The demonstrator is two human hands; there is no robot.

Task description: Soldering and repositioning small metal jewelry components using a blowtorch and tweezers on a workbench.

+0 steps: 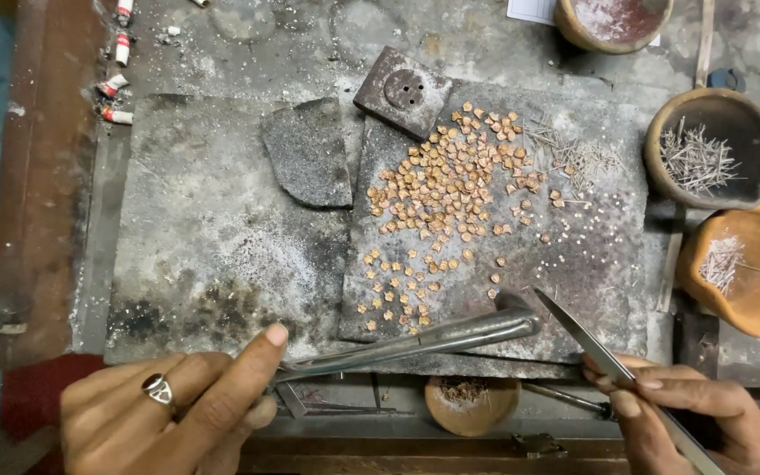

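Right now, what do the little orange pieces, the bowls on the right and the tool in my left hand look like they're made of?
The small flower-shaped pieces look like copper or similar reddish metal, dull orange. The bowls look like unglazed clay, matte brown-orange with thick rims. The long tool in the left hand looks like steel: grey, smooth, with a pale sheen.

My left hand [169, 413] runs off the bottom edge, its palm and wrist out of sight, and my right hand [705, 418] is cut the same way at the lower corner. The long pointed steel tweezers [613, 365] I grip there vanish past that edge. The red-brown clay bowl [613, 19] is sliced by the top edge. The tiny copper-coloured flower-shaped pieces [450, 176] are too small to tell apart.
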